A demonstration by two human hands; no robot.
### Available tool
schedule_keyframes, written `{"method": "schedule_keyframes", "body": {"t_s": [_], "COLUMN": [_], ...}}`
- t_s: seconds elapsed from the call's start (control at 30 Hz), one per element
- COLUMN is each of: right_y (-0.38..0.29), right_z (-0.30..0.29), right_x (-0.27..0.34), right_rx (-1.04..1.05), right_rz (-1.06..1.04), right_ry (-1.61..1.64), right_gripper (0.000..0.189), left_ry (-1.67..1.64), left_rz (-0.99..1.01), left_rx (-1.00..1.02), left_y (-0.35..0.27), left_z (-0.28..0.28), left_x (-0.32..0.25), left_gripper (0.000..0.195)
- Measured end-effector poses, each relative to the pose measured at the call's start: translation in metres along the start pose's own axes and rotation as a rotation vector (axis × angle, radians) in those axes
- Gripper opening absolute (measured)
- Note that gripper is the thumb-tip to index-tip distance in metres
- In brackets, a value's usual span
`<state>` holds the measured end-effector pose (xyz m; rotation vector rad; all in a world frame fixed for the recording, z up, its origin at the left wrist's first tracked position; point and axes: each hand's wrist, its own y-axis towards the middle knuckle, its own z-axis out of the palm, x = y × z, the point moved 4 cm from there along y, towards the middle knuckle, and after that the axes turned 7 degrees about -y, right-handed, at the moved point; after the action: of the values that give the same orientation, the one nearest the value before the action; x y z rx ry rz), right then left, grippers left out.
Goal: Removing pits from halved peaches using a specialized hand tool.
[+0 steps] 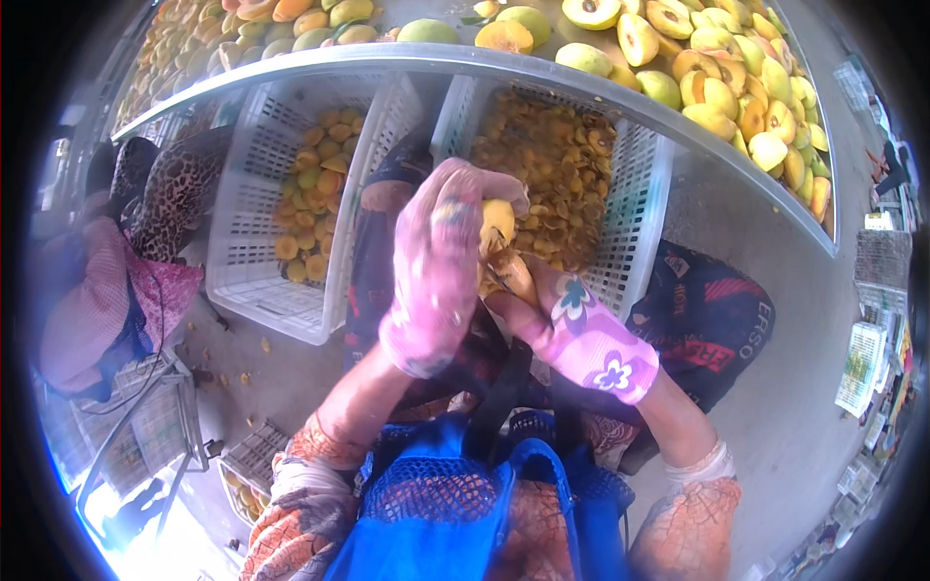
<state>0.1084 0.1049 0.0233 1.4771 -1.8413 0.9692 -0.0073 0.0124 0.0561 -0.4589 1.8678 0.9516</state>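
Note:
My left hand, in a pink glove, is closed around a yellow stone fruit in front of my body. Close against it, my right hand wears a pink glove with flower prints. Its fingers grip a shiny orange-brown piece at the fruit's near side; whether this is fruit flesh or a tool handle, I cannot tell. Glove and fingers cover much of the fruit. Below both hands stands a white plastic crate holding brownish-yellow fruit scraps.
Halved fruit is heaped on a metal-rimmed table ahead. To the left, another white crate holds fruit halves. A person in leopard-print trousers sits beyond it. A smaller crate stands behind at left.

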Motion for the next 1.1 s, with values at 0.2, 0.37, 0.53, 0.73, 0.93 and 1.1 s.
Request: {"method": "schedule_keyframes", "body": {"t_s": [0.2,0.37,0.53,0.73,0.93,1.1], "right_y": [0.002,-0.007,-0.009,-0.008,-0.01,-0.01], "right_z": [-0.002,-0.001,0.015,0.016,0.023,0.017], "right_x": [-0.016,0.002,-0.012,-0.002,-0.01,-0.01], "right_rx": [0.08,0.159,0.309,0.405,0.343,0.446], "right_rz": [0.226,0.219,0.437,0.413,0.49,0.498], "right_ry": [0.271,0.406,0.925,0.99,1.06,1.117], "right_gripper": [0.051,0.041,0.035,0.041,0.041,0.032], "left_ry": [-0.296,-0.235,-0.886,-0.544,-1.002,-0.796], "left_rz": [-0.103,-0.071,-0.813,-0.163,-0.79,-0.532], "left_rx": [0.07,0.11,0.126,-0.028,0.223,-0.178], "left_y": [0.016,0.002,0.003,-0.02,0.0,-0.02], "left_z": [0.006,0.008,0.02,0.015,0.019,0.011], "left_x": [0.011,0.01,0.033,0.022,0.045,0.026], "left_gripper": [0.068,0.058,0.071,0.074,0.074,0.072]}}
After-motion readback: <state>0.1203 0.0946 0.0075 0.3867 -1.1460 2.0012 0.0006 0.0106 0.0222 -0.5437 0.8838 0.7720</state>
